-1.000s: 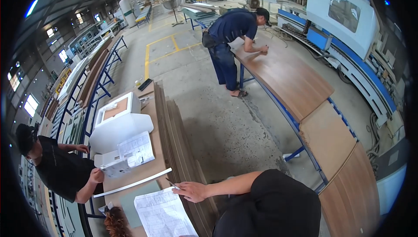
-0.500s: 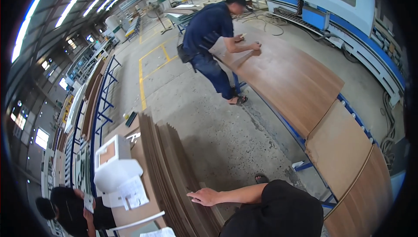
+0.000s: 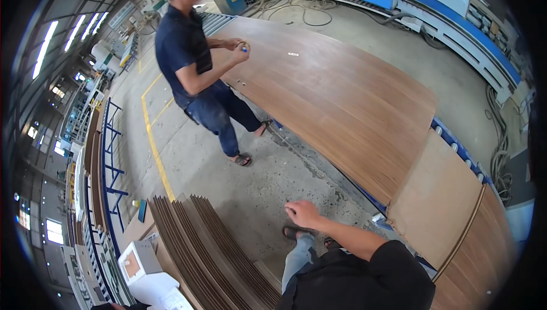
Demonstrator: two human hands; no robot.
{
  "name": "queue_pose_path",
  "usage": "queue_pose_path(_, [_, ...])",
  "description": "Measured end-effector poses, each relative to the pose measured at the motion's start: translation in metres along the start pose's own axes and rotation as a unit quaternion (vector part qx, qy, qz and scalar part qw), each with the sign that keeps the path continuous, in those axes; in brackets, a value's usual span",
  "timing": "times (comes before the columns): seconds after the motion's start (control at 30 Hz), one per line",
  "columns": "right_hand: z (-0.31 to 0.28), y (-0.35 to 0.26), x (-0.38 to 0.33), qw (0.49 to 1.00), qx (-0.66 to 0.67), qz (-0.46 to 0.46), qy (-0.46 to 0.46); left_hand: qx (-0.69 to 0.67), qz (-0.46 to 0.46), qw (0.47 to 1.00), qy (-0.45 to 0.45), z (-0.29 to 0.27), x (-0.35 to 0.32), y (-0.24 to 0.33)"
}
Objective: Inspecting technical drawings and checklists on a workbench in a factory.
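My right hand (image 3: 303, 213) is raised in front of my body, above the concrete floor, with its fingers curled in and nothing visible in them. It touches nothing. Nearest to it are the stacked brown ribbed boards (image 3: 211, 241) on the left and the large wood-grain panel (image 3: 342, 111) on the right. My left hand is out of view. Across from me a co-worker (image 3: 185, 54) stands at the panel's left edge, both hands raised around a small yellowish ring with a blue spot (image 3: 244, 47). A small white label (image 3: 293, 54) lies on the panel.
Beneath the panel runs a blue roller conveyor (image 3: 456, 148), with a bare tan board (image 3: 436, 196) at its near end. A white box-like thing (image 3: 139, 261) sits lower left. Blue-and-white machinery (image 3: 399, 0) lines the far right. Hoses (image 3: 307, 11) lie on the floor behind.
My right hand has left the ribbed boards, and its extended fingers have curled. The co-worker has straightened up from leaning over the panel. My view has shifted nearer to the panel.
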State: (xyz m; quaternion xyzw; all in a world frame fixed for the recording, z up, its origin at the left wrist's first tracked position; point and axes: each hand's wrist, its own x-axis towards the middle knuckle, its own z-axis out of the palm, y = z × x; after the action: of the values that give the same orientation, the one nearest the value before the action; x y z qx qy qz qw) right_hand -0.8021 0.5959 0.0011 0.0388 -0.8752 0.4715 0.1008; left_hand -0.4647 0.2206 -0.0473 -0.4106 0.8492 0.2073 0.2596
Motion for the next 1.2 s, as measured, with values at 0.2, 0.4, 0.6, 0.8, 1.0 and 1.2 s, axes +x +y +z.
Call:
queue_pose_path(0.2, [-0.035,0.060,0.022,0.990,-0.021,0.043,0.133,0.128,0.140,0.978,-0.088,-0.062,0.128,0.107])
queue_pose_path(0.4, [-0.069,0.092,0.109,0.971,-0.128,0.154,0.128,0.319,0.416,0.851,0.032,-0.102,0.293,0.329])
queue_pose_path(0.6, [-0.083,0.121,0.219,0.931,-0.169,0.198,0.254,-0.173,0.353,0.919,-0.023,-0.161,0.315,0.527])
queue_pose_path(0.8, [-0.083,0.214,0.282,0.910,-0.278,0.258,0.165,-0.233,0.220,0.945,-0.059,-0.179,0.281,0.551])
queue_pose_path(1.0, [-0.098,0.290,0.339,0.888,-0.295,0.312,0.168,-0.056,0.056,0.990,-0.113,-0.162,0.201,0.497])
queue_pose_path(1.2, [-0.101,0.325,0.410,0.885,-0.320,0.295,0.167,0.014,0.058,0.992,-0.115,-0.172,0.153,0.543])
